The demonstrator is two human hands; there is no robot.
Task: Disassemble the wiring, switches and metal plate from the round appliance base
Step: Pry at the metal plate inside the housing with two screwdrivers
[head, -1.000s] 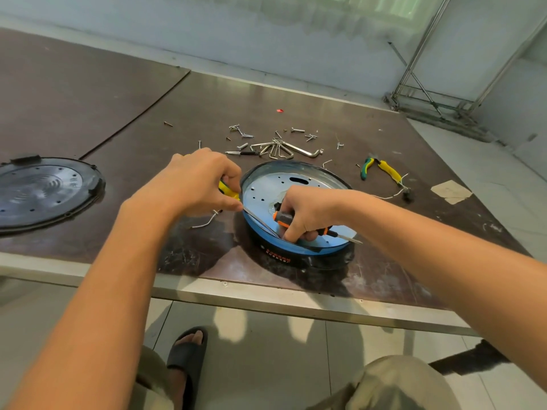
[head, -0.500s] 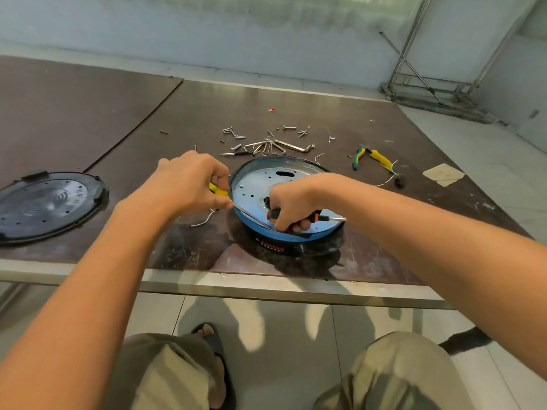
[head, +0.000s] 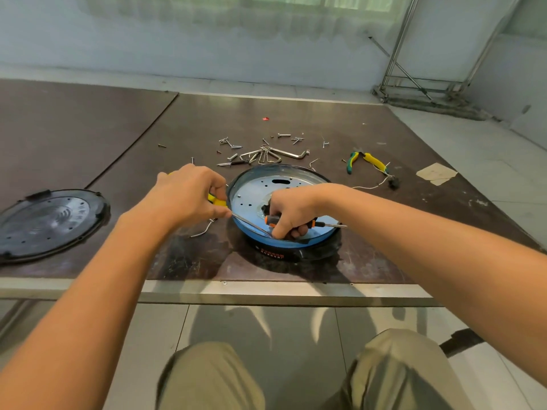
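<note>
Right grip [head: 288,210] holding screwdriver [head: 270,219], brown tabletop [head: 340,119], tiles [head: 266,327]

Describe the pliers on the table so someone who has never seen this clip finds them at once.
Start at the round appliance base in the middle of the brown table, then look right and slightly farther back. The pliers lie there beside a white wire. Unlike the bare-metal hex keys behind the base, they have yellow and green handles.

2 hands [head: 189,196] [head: 291,213], 2 screwdrivers [head: 217,200] [head: 321,224], 1 round base [head: 313,243], 1 cover [head: 50,220], 1 pliers [head: 370,162], screws [head: 233,157] uncounted.
</note>
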